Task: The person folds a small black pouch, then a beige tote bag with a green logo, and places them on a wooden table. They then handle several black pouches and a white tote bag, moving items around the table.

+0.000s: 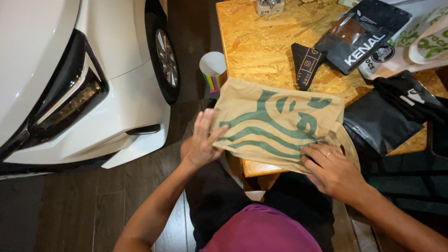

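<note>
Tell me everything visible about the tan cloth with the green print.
The tan cloth looks like soft fabric with a large green wavy print. It lies folded and flat, tilted, over the near edge of the chipboard table, its left end hanging past the edge. The left hand grips that end; the right hand presses its near right corner.

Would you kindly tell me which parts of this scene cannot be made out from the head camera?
- Tan paper bag: lower corner, under right hand.
- Bag's left edge: behind left hand.
- Black flat pouch: partly under the bag.
- White car: cut by frame edge.
- Striped paper cup: base behind the bag.
</note>
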